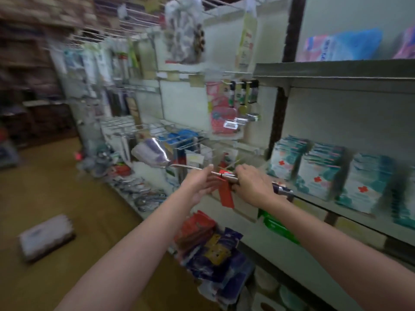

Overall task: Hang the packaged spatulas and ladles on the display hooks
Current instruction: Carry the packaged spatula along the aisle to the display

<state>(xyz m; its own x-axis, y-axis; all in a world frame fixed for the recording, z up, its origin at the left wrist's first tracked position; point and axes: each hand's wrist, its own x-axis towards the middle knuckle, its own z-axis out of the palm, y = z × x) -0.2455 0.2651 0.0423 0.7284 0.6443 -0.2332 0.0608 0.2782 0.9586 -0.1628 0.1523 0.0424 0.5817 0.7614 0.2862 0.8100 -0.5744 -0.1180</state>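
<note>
A metal spatula [152, 153] with a shiny blade in clear wrapping lies level in front of me, blade to the left, dark handle end to the right. A red tag [225, 195] hangs from its shaft. My left hand [199, 185] pinches the shaft just left of the tag. My right hand [251, 182] grips the handle, fingers curled over it. Wire display hooks [179, 133] jut out from the white panel behind the blade, some carrying packaged goods. The frame is motion-blurred.
Shelves on the right hold teal packets [318, 173]. Packets in red and blue [211, 241] hang below my hands. More hooks with small packaged items [242, 95] are above. A wrapped bundle [46, 236] lies on the brown floor at left.
</note>
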